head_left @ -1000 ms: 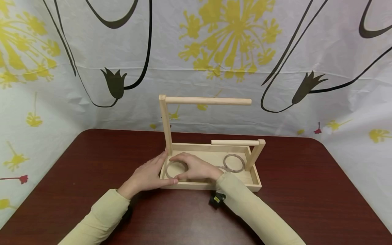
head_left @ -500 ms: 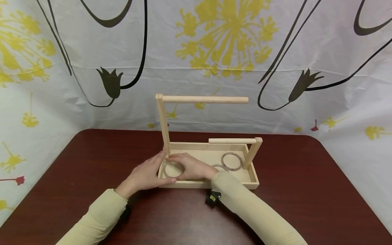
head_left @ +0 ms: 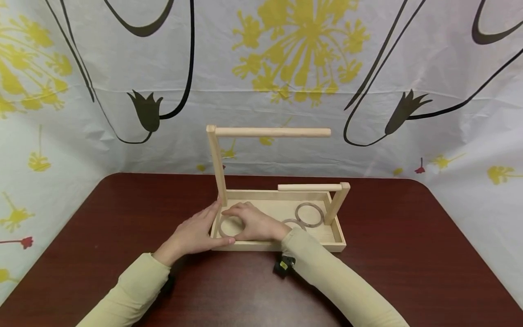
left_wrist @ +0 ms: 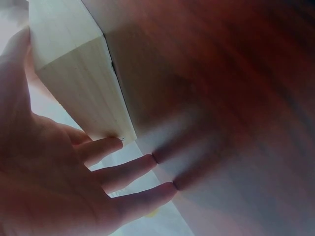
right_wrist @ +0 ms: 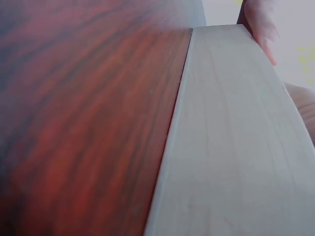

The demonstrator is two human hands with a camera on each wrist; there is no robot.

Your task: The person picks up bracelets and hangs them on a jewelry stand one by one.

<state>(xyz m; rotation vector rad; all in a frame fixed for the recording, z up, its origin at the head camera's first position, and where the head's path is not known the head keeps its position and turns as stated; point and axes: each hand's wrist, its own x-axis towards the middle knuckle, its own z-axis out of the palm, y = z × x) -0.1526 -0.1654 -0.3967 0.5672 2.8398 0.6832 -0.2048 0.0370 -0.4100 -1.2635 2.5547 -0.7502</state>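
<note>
Leftmost translucent ring (head_left: 220, 227), inside wooden tray (head_left: 261, 246): probably light, stiff, slick (best pinched edgewise, I'd say). Right hand (head_left: 256, 224) curls round it; left hand (head_left: 195, 230), spread, lies against tray's end.

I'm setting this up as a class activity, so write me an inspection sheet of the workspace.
Surface: dark red-brown table, wood-grained.
Job's things: wooden tray with a tall bar and a short bar; left ring at its left end; middle ring, partly hidden by a sleeve, and right ring beside it.
Clutter: nothing seen.
Hands: left hand against the tray's left end, fingers extended; right hand curled round the left ring.
Cables: nothing seen.
Surroundings: white sheet with yellow and dark flower print, behind and on both sides.
</note>
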